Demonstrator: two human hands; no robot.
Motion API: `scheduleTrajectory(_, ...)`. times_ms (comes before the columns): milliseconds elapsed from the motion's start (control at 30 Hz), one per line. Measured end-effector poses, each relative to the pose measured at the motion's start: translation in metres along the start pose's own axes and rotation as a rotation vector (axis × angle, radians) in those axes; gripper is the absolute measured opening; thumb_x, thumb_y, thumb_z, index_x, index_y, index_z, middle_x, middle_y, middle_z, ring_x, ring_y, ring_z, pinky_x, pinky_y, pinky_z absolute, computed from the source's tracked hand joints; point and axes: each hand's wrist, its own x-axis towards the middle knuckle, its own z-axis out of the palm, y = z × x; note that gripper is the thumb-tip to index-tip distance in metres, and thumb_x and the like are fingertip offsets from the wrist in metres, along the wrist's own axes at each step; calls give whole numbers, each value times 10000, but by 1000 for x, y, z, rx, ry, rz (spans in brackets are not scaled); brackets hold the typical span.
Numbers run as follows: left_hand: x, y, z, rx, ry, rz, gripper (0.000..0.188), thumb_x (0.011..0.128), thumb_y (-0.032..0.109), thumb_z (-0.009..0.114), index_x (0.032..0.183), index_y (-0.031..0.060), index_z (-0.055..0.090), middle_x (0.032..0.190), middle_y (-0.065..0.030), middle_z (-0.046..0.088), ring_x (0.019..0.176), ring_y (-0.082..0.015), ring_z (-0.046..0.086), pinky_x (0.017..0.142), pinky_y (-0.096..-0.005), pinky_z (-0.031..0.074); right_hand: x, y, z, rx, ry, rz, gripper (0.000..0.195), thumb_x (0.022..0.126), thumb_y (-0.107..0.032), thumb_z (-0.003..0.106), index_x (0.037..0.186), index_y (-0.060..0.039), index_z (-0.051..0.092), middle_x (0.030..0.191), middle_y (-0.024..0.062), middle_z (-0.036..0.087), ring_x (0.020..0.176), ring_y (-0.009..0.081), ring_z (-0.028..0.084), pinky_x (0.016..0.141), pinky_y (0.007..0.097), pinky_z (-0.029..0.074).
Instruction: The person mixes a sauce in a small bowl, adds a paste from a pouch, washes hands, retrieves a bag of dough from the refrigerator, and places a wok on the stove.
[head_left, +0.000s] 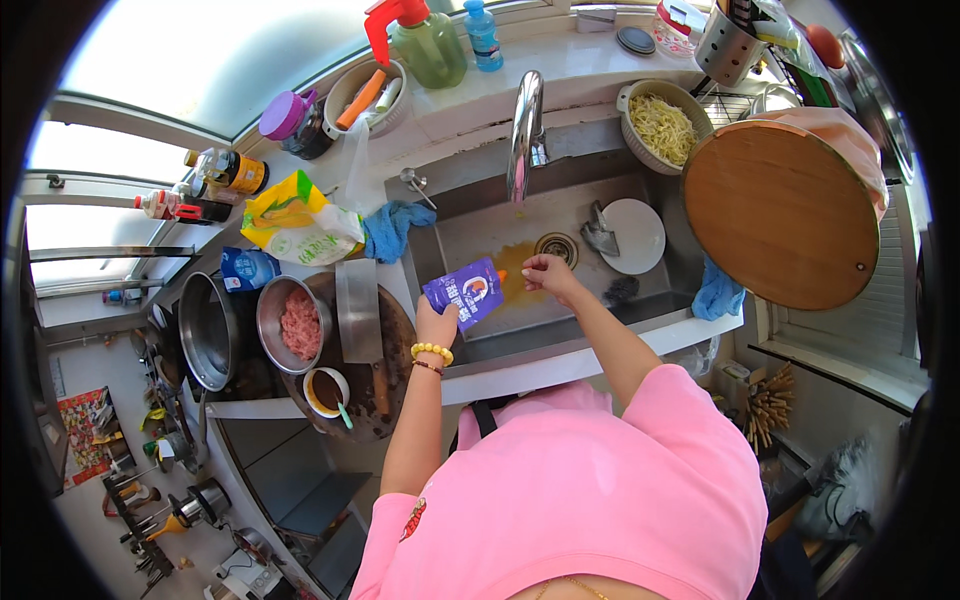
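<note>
My left hand (438, 321) holds a purple printed pouch (466, 294) over the left part of the steel sink (480, 349). An orange spout or cap shows at the pouch's right end. My right hand (549, 276) is over the sink near the drain (557, 249), its fingers bent towards the thumb; whether something small is between the fingertips I cannot tell. Brownish liquid (517, 281) lies on the sink floor between the hands. A white plate (634, 235) and a grey cloth or scrubber (600, 232) lie right of the drain, below the chrome faucet (527, 127).
Left of the sink, a cleaver (358, 311) and a cup of brown sauce (326, 391) rest on a round chopping board (397, 322). Beside them stands a metal bowl of minced meat (301, 324). A colander of sprouts (661, 126) and a round wooden board (780, 214) are at the right.
</note>
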Motion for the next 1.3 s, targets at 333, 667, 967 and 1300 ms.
scheduleTrajectory(333, -5, -5, -22, -505, -210, -245, 238, 786, 78, 572, 994, -37, 561, 876, -70, 620, 739, -127, 591, 648, -256, 481, -38, -33, 6, 355, -121, -98, 207, 888, -52, 613, 1080, 16, 581, 937, 71, 630, 779, 140, 627, 710, 261, 534)
scheduleTrajectory(667, -27, 14, -35, -679, -323, -247, 260, 809, 32, 528, 1064, -18, 533, 909, -53, 620, 742, -133, 626, 637, -256, 525, -63, -60, -5, -227, -106, -40, 366, 931, -340, 574, 994, 19, 610, 780, 82, 626, 631, 131, 596, 561, 265, 511)
scheduleTrajectory(967, -40, 13, -48, -758, -432, -259, 262, 818, 15, 512, 1077, -19, 528, 943, -75, 636, 782, -167, 653, 689, -281, 551, -120, -78, 22, -106, 94, -229, 650, 912, -591, 445, 821, 33, 608, 638, 99, 589, 521, 159, 578, 498, 285, 490)
scheduleTrajectory(1300, -58, 1, -49, -833, -549, -195, 234, 814, 42, 539, 1046, 15, 546, 899, -36, 626, 735, -115, 634, 647, -249, 548, -165, -76, 24, -192, 116, -211, 565, 927, -506, 483, 822, 36, 606, 593, 56, 584, 451, 154, 560, 445, 286, 482)
